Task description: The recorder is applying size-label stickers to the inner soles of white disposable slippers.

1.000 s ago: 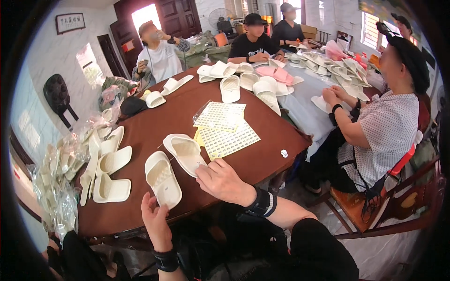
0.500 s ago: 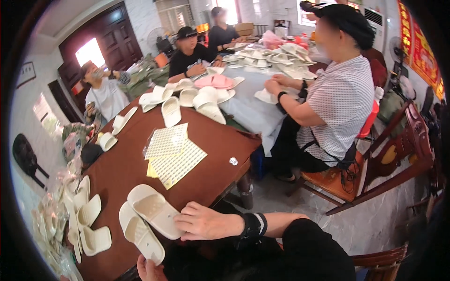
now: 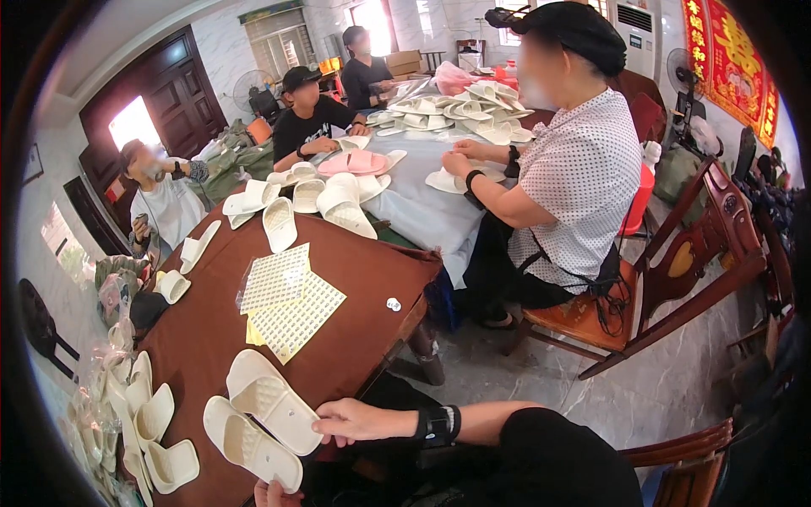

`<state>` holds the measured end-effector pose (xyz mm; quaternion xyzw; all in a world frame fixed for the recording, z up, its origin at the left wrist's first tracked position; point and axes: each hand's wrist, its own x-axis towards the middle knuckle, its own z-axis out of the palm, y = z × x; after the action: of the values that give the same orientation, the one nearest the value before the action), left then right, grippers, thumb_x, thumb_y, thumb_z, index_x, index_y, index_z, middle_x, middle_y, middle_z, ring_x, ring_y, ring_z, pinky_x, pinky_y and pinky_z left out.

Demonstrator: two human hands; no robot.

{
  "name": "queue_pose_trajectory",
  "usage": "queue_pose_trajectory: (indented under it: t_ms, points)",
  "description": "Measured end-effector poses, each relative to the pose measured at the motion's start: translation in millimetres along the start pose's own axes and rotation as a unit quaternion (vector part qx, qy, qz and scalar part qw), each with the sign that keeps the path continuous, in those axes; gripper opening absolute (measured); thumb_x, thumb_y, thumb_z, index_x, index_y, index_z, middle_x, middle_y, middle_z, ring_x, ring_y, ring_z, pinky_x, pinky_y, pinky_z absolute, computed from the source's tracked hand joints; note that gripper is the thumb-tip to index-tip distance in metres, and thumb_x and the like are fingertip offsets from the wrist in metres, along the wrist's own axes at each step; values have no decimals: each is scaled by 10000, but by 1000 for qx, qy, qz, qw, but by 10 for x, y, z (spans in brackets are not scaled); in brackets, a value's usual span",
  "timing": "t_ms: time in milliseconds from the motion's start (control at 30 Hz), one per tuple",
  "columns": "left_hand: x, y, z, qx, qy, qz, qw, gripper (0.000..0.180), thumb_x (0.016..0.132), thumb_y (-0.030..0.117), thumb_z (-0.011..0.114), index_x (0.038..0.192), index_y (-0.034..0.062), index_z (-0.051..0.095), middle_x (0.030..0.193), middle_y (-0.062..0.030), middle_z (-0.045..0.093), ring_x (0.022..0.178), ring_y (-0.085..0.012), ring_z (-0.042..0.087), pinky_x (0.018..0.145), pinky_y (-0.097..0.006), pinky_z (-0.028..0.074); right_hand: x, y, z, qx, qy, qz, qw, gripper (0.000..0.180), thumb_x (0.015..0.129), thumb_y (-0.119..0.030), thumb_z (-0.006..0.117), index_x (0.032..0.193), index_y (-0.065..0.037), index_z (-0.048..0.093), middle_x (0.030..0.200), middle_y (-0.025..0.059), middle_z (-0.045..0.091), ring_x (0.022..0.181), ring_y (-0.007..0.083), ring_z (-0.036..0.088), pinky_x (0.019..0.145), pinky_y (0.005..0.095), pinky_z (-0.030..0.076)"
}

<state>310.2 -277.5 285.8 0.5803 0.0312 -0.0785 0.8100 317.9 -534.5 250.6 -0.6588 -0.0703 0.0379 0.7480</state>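
Observation:
A pair of cream slide slippers lies side by side at the near edge of the brown-covered table, heels toward me. The right slipper (image 3: pixel 296 420) has a small sticker on its heel. My right hand (image 3: pixel 359 420) is closed on the edge of that heel, thumb on top. At the lower edge of the view, my left hand (image 3: pixel 277 494) grips the heel of the left slipper (image 3: pixel 266 456); only its fingertips show. Beyond the pair lie yellow-backed sticker sheets (image 3: pixel 300 317) with rows of small marks.
Cream slippers (image 3: pixel 171 463) and bagged slippers (image 3: pixel 89 422) crowd the table's left side. More slippers (image 3: pixel 342 203) and a pink pair (image 3: pixel 355 162) lie farther back. A person in a dotted shirt (image 3: pixel 574 186) sits to the right, near a wooden chair (image 3: pixel 667 287). Several others sit beyond.
The view has shifted, so the background sits farther left. My right thumb now shows on top of the right slipper's heel, where the back of the hand showed before. The slippers stay side by side.

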Motion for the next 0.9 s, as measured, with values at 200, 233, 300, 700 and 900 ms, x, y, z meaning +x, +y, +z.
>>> queue_pose_trajectory:
  t_ms: [200, 233, 300, 700, 900]
  points:
    - [-51, -16, 41, 10, -53, 11, 998, 327, 880, -3, 578, 1198, -46, 513, 1101, -145, 624, 919, -213, 630, 732, -303, 528, 59, 63, 167, 157, -55, 29, 986, 382, 973, -355, 547, 1106, 2, 580, 822, 66, 653, 558, 94, 571, 474, 215, 465]
    - [-72, -11, 92, 7, -61, 23, 998, 348, 869, -17, 586, 1207, -45, 507, 1105, -143, 624, 923, -212, 630, 735, -301, 528, 52, 68, 182, 157, -57, 30, 986, 382, 973, -355, 547, 1106, 2, 580, 822, 66, 653, 558, 94, 571, 474, 215, 465]
    - [-93, 0, 96, -8, -74, 30, 997, 410, 842, -50, 613, 1234, -41, 494, 1122, -144, 620, 950, -217, 630, 768, -303, 532, 4, 67, 197, 225, -58, 36, 972, 352, 968, -332, 553, 1094, -4, 582, 824, 56, 655, 569, 98, 574, 498, 220, 476]
    - [-105, -40, 346, -28, -69, 116, 990, 445, 846, -48, 642, 1264, -33, 489, 1199, -168, 606, 1036, -251, 623, 862, -353, 527, -85, -71, 349, 206, -67, -54, 975, 451, 960, -327, 566, 1275, -5, 541, 1060, 30, 617, 893, 87, 545, 742, 249, 476]
    - [-124, -36, 562, 20, -72, 147, 986, 446, 849, -34, 656, 1266, -43, 497, 1190, -153, 613, 1028, -230, 614, 877, -334, 503, -72, -102, 351, 194, -78, -39, 977, 433, 951, -300, 565, 1247, 12, 519, 995, 40, 612, 792, 99, 557, 654, 252, 493]
